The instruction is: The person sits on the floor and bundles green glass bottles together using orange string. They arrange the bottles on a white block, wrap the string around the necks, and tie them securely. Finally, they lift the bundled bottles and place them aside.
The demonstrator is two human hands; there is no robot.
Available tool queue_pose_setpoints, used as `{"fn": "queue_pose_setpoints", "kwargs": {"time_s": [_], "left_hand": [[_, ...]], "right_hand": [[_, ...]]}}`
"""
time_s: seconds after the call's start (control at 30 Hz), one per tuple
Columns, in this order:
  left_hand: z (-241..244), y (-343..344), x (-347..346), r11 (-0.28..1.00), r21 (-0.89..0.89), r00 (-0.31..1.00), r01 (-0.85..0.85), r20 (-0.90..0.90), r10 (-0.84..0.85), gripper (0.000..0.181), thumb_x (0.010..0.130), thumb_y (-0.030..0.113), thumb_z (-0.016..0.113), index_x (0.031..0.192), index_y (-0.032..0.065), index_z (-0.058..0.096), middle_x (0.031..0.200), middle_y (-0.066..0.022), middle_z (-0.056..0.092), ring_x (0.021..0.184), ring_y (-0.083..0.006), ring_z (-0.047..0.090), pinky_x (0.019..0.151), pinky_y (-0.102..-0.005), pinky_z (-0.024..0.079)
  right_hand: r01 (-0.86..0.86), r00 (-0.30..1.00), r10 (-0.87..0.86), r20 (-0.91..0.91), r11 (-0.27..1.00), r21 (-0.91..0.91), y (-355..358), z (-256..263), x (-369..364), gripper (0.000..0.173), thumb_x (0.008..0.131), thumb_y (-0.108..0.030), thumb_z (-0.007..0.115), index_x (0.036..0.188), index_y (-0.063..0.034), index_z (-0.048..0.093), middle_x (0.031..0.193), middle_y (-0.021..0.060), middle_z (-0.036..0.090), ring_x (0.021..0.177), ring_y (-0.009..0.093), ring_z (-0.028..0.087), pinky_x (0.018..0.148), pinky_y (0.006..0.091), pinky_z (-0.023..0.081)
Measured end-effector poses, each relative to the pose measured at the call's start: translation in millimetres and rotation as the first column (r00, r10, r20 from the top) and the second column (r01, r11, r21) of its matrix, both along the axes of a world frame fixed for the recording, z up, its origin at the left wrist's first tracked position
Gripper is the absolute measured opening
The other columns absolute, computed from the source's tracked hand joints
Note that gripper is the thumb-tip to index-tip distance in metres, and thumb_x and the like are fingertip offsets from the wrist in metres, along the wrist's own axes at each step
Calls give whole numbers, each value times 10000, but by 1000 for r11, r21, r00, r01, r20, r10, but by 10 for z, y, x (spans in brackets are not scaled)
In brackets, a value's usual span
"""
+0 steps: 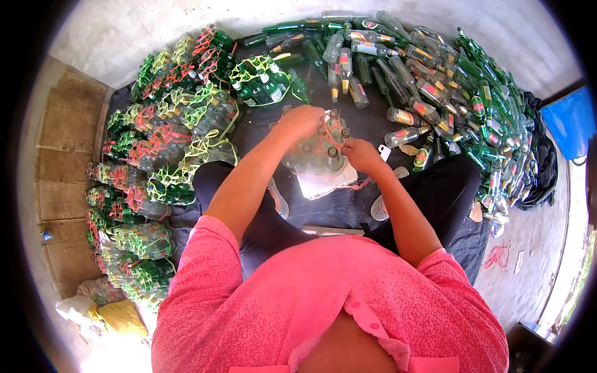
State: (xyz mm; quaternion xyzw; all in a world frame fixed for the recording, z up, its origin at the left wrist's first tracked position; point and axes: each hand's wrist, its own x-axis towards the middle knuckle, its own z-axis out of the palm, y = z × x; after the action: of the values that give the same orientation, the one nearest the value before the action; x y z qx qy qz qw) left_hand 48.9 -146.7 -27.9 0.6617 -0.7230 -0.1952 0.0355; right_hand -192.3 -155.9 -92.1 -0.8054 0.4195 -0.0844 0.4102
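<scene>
Several clear glass bottles (307,161) stand close together between my feet, with red plastic twine (332,135) crossing among their necks. At the far left side of this cluster is my left hand (305,120), bent over the bottle tops; its fingertips are partly hidden, and what they hold is unclear. My right hand (360,153) pinches the red twine beside the right-hand bottle necks. Under the near side of the cluster lies a white sheet or pad (326,183), and a loose length of the twine trails to the right of it.
Tied bundles of green and clear bottles (163,144) fill the left side. One green bundle (263,86) stands just beyond my left hand. Loose bottles (424,88) are heaped at the back and right. A small white object (384,152) lies near my right hand.
</scene>
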Motion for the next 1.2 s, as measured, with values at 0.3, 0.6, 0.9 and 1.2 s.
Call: {"fn": "queue_pose_setpoints", "kwargs": {"time_s": [0.3, 0.6, 0.9, 1.2], "left_hand": [[75, 0, -69, 999, -15, 999, -34, 38, 34, 192, 864, 183, 656, 990, 58, 729, 993, -209, 725, 971, -400, 703, 806, -501, 550], [42, -4, -24, 994, 40, 995, -97, -11, 98, 149, 857, 168, 660, 970, 99, 726, 938, -163, 735, 909, -355, 708, 757, -455, 539], [69, 58, -83, 997, 66, 995, -25, 93, 19, 176, 860, 95, 599, 1005, 119, 696, 1010, -137, 728, 974, -367, 690, 799, -478, 529], [305, 167, -317, 982, -139, 982, 125, -122, -142, 211, 833, 105, 649, 1034, 69, 703, 1048, -133, 707, 1007, -355, 678, 799, -458, 536]], "right_hand": [[9, 999, -9, -41, 1000, -5, 23, 40, 20, 267, 943, -213, 588, 1086, -40, 733, 1043, 222, 720, 995, 418, 678, 876, 468, 522], [-96, 984, 87, -158, 994, -53, 33, 145, 21, 283, 894, -119, 547, 1067, -98, 770, 1080, 205, 728, 1039, 403, 682, 920, 463, 533], [-186, 954, 163, -252, 980, -70, 19, 229, 23, 260, 929, -179, 530, 1030, -68, 743, 1093, 183, 727, 1023, 398, 694, 909, 498, 547], [-89, 982, 65, -179, 988, -128, -60, 232, -44, 235, 941, -233, 580, 1007, -81, 748, 1012, 210, 723, 972, 437, 670, 854, 512, 521]]}}
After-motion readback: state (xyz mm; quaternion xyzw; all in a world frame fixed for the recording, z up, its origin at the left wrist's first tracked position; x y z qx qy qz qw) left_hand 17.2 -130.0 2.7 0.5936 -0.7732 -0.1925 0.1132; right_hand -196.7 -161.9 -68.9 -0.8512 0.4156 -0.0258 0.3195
